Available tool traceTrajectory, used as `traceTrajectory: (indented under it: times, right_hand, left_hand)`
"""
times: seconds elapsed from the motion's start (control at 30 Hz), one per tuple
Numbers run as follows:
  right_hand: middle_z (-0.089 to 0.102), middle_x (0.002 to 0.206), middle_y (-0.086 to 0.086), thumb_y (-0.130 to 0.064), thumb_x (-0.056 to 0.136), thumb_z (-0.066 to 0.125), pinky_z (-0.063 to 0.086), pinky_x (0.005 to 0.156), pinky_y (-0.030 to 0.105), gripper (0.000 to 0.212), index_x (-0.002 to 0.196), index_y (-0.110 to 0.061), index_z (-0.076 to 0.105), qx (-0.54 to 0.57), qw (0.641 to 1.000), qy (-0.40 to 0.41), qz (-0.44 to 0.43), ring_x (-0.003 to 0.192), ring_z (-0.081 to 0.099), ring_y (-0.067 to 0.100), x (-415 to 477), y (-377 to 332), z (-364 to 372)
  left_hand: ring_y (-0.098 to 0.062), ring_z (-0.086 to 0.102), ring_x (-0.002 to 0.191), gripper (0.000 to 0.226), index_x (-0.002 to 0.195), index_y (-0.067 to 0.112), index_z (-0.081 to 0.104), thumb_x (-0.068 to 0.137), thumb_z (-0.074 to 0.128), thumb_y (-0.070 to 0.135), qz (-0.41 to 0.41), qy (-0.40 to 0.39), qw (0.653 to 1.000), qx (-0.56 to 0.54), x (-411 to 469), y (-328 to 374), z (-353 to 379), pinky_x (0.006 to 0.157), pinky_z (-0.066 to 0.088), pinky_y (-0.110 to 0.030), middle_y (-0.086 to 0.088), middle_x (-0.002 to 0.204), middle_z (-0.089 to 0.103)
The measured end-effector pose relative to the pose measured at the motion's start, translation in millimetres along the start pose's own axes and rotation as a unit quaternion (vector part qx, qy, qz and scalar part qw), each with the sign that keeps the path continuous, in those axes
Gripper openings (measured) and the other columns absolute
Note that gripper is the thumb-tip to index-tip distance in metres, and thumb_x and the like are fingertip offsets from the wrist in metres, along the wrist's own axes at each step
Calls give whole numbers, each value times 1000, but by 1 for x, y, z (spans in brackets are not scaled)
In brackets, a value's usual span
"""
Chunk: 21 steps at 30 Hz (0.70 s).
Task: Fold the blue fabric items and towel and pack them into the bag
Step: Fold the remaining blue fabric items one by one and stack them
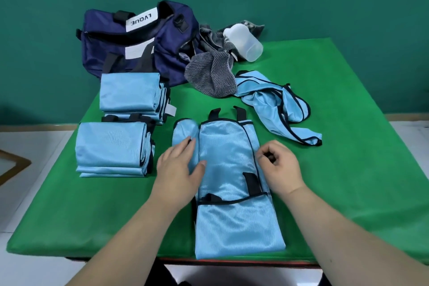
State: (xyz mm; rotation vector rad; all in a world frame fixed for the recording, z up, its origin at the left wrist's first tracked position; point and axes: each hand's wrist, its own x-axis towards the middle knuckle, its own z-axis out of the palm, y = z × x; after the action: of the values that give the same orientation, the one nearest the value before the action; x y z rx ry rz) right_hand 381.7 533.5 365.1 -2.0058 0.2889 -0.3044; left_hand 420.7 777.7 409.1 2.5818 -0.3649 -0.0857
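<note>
Nearest you, the half-folded blue cloth (pixel 232 193) lies lengthwise from the near edge of the table (pixel 348 146) toward its middle. It is folded into a long strip with black straps showing at its far end. Your left hand (pixel 178 169) rests flat on the strip's left side, fingers straight and close together, thumb lying on the cloth. Your right hand (pixel 281 165) has its fingers curled and pinches the dark-trimmed right edge of the same cloth.

Along the left edge sit two piles of folded blue cloths, the near stack (pixel 111 146) and the far stack (pixel 130 93) just behind it. Toward the far right a loose blue cloth (pixel 274 104) lies crumpled. The grey towel (pixel 211 74) is bunched behind it and overlaps its edge, with a plastic jug (pixel 246 42) lying tilted on top. The navy bag (pixel 139 39) slumps at the far left corner.
</note>
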Motion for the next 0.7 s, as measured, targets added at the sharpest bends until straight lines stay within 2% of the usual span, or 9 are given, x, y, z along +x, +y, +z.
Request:
traceTrajectory:
  times: [0.1,0.17,0.23,0.33,0.4,0.5,0.63,0.7]
  right_hand:
    - [62,85,-5,-4,86,63,46,71,16,21,73,-20,65,1,1000,-4,-10,80,59,9,0,1,0]
    - [62,83,-5,-3,84,64,48,72,20,22,72,-21,65,1,1000,3,-24,80,59,10,0,2,0]
    - [62,81,-6,-7,82,62,48,72,23,20,70,-22,64,7,999,16,-39,80,59,13,-1,2,1]
    - [61,80,-6,-15,78,59,48,72,25,14,68,-24,62,16,999,20,-43,79,59,13,-1,1,1]
    - [60,80,-6,-10,80,61,49,73,29,17,68,-23,62,15,999,20,-46,79,58,11,-1,3,1]
    - [60,80,-6,-2,82,65,50,73,30,23,69,-21,63,14,999,20,-47,79,58,12,0,7,1]
    - [60,78,-5,-15,79,61,49,72,28,11,69,-18,63,32,998,27,-43,78,58,14,0,8,2]
    - [60,79,-4,-18,78,60,49,71,27,10,69,-18,63,32,998,26,-42,77,58,14,1,8,2]
  left_hand:
    - [7,1,146,67,156,35,16,99,52,40,66,2,994,-89,3,24,2,123,1,-27,30,156,11]
    - [10,-3,146,69,155,38,11,99,53,38,126,-48,987,-92,9,38,10,123,-1,-26,35,155,3]
    - [11,-6,146,66,152,43,10,100,51,39,165,-116,976,-80,17,44,22,125,0,-32,38,154,0]
    - [9,-3,147,63,154,43,17,101,50,42,162,-200,963,-85,29,42,36,125,8,-37,35,157,6]
    - [8,-2,147,62,155,43,17,101,49,42,184,-227,955,-57,33,40,41,125,8,-37,32,159,6]
    - [11,-4,146,61,153,47,17,101,49,42,195,-245,948,-52,37,36,44,125,5,-37,33,159,6]
    - [9,0,147,52,142,61,21,103,46,38,206,-264,939,-81,43,32,49,125,0,-41,30,159,15]
    - [8,10,147,47,138,60,31,102,47,34,196,-236,940,-149,42,31,48,125,6,-39,26,157,27]
